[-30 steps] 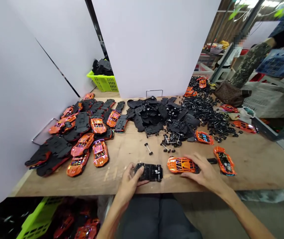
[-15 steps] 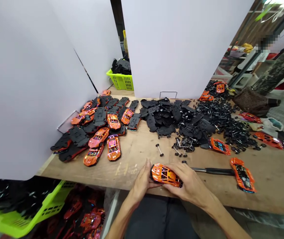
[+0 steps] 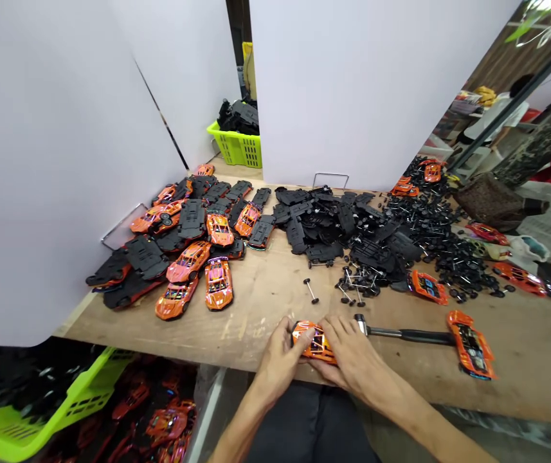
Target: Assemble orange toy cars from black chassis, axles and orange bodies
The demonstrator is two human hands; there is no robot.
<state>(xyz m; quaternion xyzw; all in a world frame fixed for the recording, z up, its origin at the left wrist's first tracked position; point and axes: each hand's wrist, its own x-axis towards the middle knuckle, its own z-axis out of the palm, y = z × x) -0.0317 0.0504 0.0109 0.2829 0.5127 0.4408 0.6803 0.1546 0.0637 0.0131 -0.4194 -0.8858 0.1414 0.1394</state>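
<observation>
Orange toy car (image 3: 320,348) — left hand (image 3: 280,355) and right hand (image 3: 353,355) both clasped round it — hammer (image 3: 404,334) just beside right.

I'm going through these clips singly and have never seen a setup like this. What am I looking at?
There is no machine here: a person works with two bare hands, seen by one head-worn camera looking forward and down. The left hand and right hand together hold an orange toy car near the front edge of a wooden table. To the right lies a hammer, its handle end beside an orange car body. Farther back are a heap of black car bases and many wheel axles. More orange cars, some underside up, lie to the left.
</observation>
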